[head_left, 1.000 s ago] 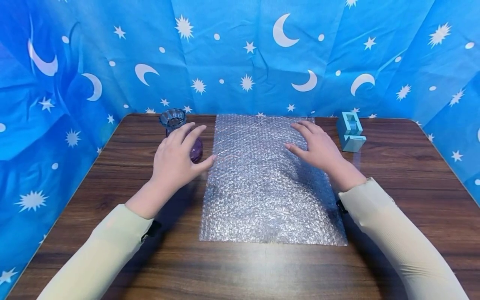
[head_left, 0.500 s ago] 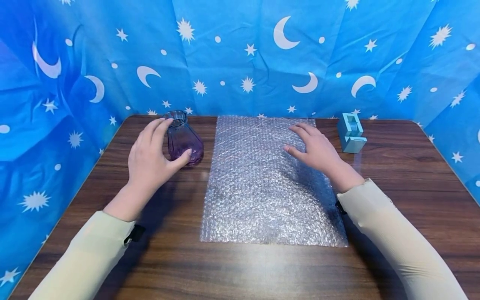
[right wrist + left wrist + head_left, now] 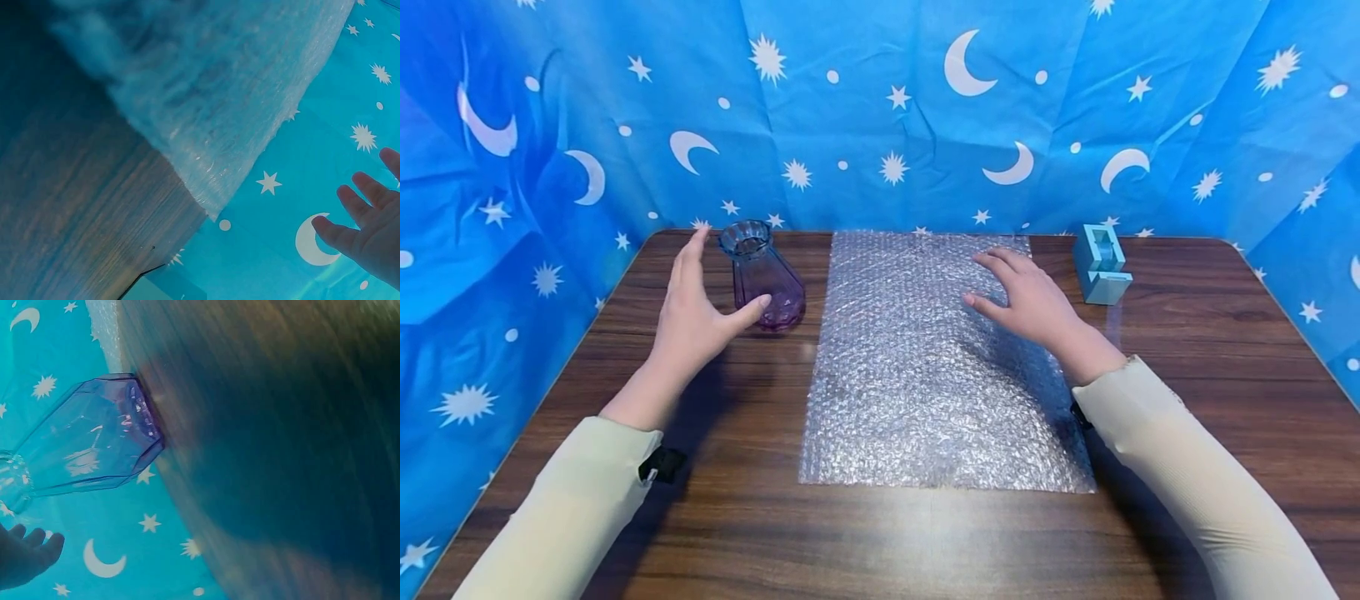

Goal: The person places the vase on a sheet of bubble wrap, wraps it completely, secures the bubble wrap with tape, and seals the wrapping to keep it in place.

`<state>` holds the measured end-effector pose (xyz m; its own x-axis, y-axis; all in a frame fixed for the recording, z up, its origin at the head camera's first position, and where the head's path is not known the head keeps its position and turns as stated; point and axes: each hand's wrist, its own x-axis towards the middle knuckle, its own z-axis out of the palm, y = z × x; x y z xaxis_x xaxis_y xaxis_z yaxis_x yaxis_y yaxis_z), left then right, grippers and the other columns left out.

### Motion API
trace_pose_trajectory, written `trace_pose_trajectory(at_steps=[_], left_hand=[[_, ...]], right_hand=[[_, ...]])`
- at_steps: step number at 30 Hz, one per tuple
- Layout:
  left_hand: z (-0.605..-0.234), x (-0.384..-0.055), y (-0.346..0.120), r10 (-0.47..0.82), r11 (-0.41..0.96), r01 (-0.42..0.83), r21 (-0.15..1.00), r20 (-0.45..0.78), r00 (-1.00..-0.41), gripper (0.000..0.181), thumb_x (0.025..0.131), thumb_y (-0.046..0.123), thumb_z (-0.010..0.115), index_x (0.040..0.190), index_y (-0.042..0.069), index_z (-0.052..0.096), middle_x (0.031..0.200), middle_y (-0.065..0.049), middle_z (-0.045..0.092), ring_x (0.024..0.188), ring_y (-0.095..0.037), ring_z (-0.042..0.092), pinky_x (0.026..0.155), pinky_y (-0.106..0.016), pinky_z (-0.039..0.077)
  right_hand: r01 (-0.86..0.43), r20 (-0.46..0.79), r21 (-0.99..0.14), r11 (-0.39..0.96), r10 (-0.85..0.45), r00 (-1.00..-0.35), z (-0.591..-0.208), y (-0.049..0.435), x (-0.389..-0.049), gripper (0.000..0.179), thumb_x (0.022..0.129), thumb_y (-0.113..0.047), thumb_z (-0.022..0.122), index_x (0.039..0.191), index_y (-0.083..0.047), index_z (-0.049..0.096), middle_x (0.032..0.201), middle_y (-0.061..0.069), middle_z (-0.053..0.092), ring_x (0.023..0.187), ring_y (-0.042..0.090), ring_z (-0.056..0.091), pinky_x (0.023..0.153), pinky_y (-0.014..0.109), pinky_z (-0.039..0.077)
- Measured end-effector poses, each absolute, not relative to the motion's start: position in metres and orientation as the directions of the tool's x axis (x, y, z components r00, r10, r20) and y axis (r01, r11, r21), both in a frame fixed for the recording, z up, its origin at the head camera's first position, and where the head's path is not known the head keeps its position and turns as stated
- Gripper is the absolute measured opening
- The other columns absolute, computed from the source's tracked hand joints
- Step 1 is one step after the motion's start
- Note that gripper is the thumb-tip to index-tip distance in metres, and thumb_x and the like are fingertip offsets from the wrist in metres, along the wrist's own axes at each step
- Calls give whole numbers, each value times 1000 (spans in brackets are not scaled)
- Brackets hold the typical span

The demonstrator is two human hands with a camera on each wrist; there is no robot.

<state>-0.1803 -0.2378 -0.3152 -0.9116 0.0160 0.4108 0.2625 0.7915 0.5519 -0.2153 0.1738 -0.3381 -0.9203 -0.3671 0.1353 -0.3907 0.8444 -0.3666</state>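
Note:
A faceted glass vase (image 3: 771, 287), blue at its scalloped mouth and purple at the base, stands upright on the left of the table. My left hand (image 3: 688, 325) is just left of it, fingers extended and thumb spread out in front of the glass. In the left wrist view the fingers (image 3: 34, 553) appear apart from the vase (image 3: 100, 437). A sheet of bubble wrap (image 3: 925, 367) lies flat in the middle of the table. Over its right part hovers my right hand (image 3: 1037, 308), fingers relaxed and holding nothing.
A light-blue tape dispenser (image 3: 1103, 265) sits at the back right, beside the bubble wrap. The wooden table (image 3: 1210, 350) reaches back to a blue curtain (image 3: 917, 108) with moons and stars, which also hangs along both sides.
My left hand has moved left, from in front of the vase to its left side, uncovering the glass. The right hand has hardly moved.

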Motion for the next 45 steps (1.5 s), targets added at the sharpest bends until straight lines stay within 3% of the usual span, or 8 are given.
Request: trace_pose_trajectory(at_steps=[5,10,20,33,38,45], left_hand=[[-321,-188,-243,9,693,225,685,304,-953,109,82,32,78,160,26,2,164,-17,21,151,-38,21,118,-68,18],[-323,-192,-247,5,647,176,742,226,-974,107,84,33,76,160,28,0,165,-17,18,152,-39,18,120,-67,15],[-327,-204,-254,11,568,86,818,97,-995,107,87,36,72,160,23,-6,166,-16,12,152,-40,17,116,-64,29],[-341,-216,-261,20,553,-15,833,-31,-999,110,87,37,72,159,23,-10,168,-14,5,154,-42,6,121,-66,16],[-344,-216,-261,30,567,-55,822,-87,-996,111,87,39,72,159,20,-10,167,-15,-6,154,-43,-2,121,-66,10],[-348,-217,-260,63,485,-93,869,-141,-988,107,90,36,68,159,20,-12,167,-18,-5,154,-41,5,124,-61,11]], right_hand=[[-396,126,-364,843,-376,-918,-340,175,-216,69,96,-43,60,152,-11,37,158,21,34,147,42,30,120,62,24],[-403,124,-354,844,-384,-915,-341,174,-217,69,96,-43,61,152,-10,37,158,21,33,147,42,29,120,62,24],[-415,128,-357,837,-396,-909,-341,173,-219,68,96,-41,61,151,-9,37,157,22,34,146,43,31,119,61,26],[-394,83,-373,840,-393,-916,-344,172,-218,71,97,-43,60,154,-12,34,161,21,28,148,43,26,120,62,23],[-396,86,-373,839,-393,-915,-344,172,-219,70,97,-44,60,153,-11,35,161,20,29,149,43,26,120,62,23],[-391,78,-371,842,-391,-917,-343,172,-219,71,97,-46,59,154,-12,34,161,20,28,149,43,26,120,62,23]])
